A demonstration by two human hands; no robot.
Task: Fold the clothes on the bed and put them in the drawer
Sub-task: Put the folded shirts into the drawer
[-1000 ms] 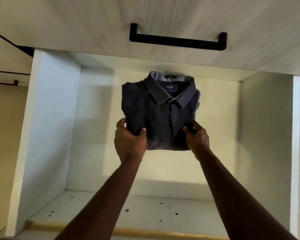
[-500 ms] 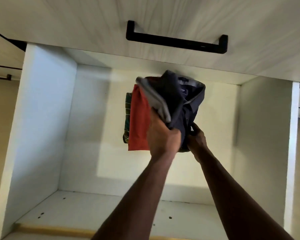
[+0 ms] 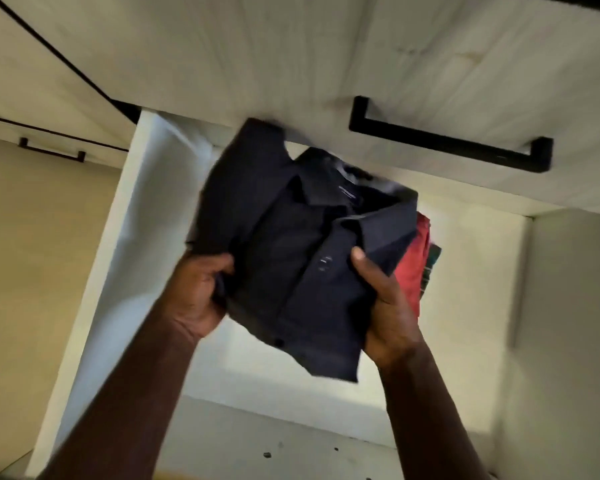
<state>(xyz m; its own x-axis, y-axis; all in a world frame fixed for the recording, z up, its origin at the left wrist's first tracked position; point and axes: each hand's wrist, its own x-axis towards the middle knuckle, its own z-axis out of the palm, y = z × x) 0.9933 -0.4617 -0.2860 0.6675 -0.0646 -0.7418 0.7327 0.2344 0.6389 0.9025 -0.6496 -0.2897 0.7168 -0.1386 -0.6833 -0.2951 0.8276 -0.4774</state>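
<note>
A folded dark navy button shirt [image 3: 291,244] is held over the open white drawer [image 3: 465,265]. My left hand [image 3: 194,292] grips its lower left edge and my right hand [image 3: 385,303] grips its right side, thumb on the front. The shirt is tilted, collar toward the drawer's back, and its upper left part is blurred. Beneath it on the right, a folded red garment [image 3: 413,268] lies in the drawer on top of a plaid green one [image 3: 432,261]; only their right edges show.
The closed drawer front above carries a black bar handle [image 3: 447,143] close to the shirt's top. The drawer's left wall [image 3: 136,237] and right wall [image 3: 568,306] bound the space. Another black handle [image 3: 52,150] shows on the far left cabinet.
Both hands lifted the navy shirt off the stack and shifted it left and toward me, uncovering the red and plaid garments. The view has swung, so the drawer sits more to the right.
</note>
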